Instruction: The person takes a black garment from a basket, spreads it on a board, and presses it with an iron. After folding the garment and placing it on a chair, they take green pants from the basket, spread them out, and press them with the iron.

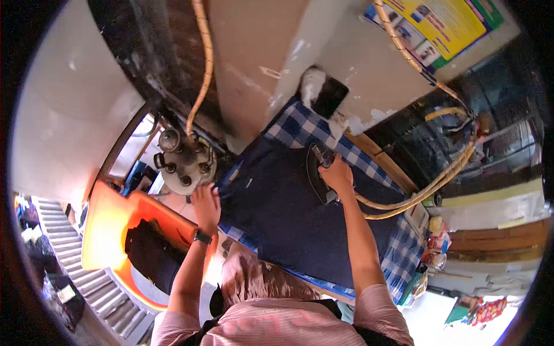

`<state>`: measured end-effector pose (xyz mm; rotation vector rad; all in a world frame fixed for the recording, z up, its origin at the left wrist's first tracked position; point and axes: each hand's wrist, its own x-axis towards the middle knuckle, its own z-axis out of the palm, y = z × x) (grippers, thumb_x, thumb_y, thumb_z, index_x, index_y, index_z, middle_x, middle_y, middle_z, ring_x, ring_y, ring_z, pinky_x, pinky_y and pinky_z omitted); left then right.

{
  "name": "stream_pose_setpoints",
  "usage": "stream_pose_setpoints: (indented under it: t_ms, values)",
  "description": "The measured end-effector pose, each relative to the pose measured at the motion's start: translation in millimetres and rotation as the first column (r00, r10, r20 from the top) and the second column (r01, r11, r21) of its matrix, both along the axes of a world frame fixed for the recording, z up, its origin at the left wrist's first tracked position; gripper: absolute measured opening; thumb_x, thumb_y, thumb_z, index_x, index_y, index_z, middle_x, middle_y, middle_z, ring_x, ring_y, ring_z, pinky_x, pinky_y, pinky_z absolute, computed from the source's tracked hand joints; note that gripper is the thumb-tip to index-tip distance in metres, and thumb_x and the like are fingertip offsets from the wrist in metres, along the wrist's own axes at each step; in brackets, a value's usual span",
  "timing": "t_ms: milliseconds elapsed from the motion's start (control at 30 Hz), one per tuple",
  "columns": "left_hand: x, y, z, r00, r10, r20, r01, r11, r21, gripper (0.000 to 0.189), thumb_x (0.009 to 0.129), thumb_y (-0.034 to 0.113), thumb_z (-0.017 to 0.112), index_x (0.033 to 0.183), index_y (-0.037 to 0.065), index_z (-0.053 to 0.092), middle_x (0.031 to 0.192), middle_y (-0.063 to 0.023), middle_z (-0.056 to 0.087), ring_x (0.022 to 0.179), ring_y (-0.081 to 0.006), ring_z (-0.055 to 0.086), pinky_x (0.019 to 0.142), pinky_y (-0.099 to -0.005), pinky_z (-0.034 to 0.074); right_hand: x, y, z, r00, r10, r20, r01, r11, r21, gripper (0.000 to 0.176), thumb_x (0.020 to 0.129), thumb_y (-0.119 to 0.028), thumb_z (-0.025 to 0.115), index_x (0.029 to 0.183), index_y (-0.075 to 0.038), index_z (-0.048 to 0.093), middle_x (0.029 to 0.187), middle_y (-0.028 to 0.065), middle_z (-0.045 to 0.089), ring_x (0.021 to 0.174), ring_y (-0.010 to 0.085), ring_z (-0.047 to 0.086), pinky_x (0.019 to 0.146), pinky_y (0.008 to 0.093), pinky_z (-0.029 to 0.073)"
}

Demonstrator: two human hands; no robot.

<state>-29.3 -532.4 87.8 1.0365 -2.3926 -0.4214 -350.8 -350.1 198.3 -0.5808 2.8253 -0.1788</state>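
Observation:
My right hand [339,175] is wrapped around the handle of a dark steam iron [314,168], which rests on a dark navy cloth [280,196]. The cloth lies spread over a blue-and-white checked cover [288,128] on the table. My left hand [206,206], with a black watch [202,236] at the wrist, is off the cloth's left edge. Its fingers are stretched out, and nothing shows in them. A tan hose [427,202] runs from the iron toward the right.
Left of the table stands a metal boiler [187,167] with knobs and a gauge. An orange plastic chair [104,230] holds dark fabric [151,254]. A black pad [330,97] sits at the table's far corner. Another hose [203,63] hangs above the boiler.

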Motion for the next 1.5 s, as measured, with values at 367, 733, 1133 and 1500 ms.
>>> stream_pose_setpoints:
  t_ms: [367, 733, 1133, 1500]
  values:
    - [-143, -10, -23, 0.827, -0.396, 0.398, 0.471, 0.876, -0.107, 0.059, 0.097, 0.048, 0.033, 0.147, 0.017, 0.024, 0.154, -0.0077, 0.018, 0.141, -0.0253, 0.019, 0.112, -0.0561, 0.010, -41, 178, -11, 0.953, -0.289, 0.092, 0.301, 0.938, -0.174, 0.048, 0.079, -0.046, 0.055, 0.080, 0.000, 0.066, 0.069, 0.0189, 0.067, 0.078, 0.0338, 0.067, 0.077, 0.0412, 0.054]
    - [-22, 42, -20, 0.933, 0.183, 0.310, -0.110, 0.965, -0.238, 0.057, 0.094, 0.048, 0.043, 0.123, -0.001, 0.045, 0.121, -0.0262, 0.048, 0.113, -0.0428, 0.045, 0.093, -0.0509, 0.039, -38, 396, -25, 0.921, -0.389, -0.015, 0.388, 0.919, -0.065, 0.057, 0.068, -0.039, 0.069, 0.102, 0.005, 0.056, 0.082, 0.0237, 0.066, 0.083, 0.0378, 0.066, 0.078, 0.0448, 0.052]
    - [-3, 49, -32, 0.888, 0.357, 0.291, -0.313, 0.931, -0.186, 0.055, 0.093, 0.051, 0.043, 0.115, 0.002, 0.047, 0.104, -0.0212, 0.061, 0.098, -0.0346, 0.060, 0.078, -0.0452, 0.046, 103, 158, -24, 0.935, 0.303, 0.184, -0.234, 0.917, -0.322, 0.062, 0.083, -0.055, 0.056, 0.096, 0.006, 0.059, 0.081, 0.0276, 0.065, 0.078, 0.0415, 0.066, 0.069, 0.0477, 0.053]
    - [52, 32, -60, 0.938, 0.035, -0.346, 0.088, 0.939, 0.333, 0.025, 0.096, 0.014, 0.049, 0.115, 0.000, 0.041, 0.100, -0.0173, 0.053, 0.089, -0.0266, 0.054, 0.078, -0.0358, 0.044, 7, 431, 0, 0.859, -0.487, 0.161, 0.512, 0.832, -0.215, 0.069, 0.079, -0.066, 0.054, 0.060, -0.001, 0.064, 0.054, 0.0148, 0.062, 0.062, 0.0311, 0.067, 0.065, 0.0422, 0.052]
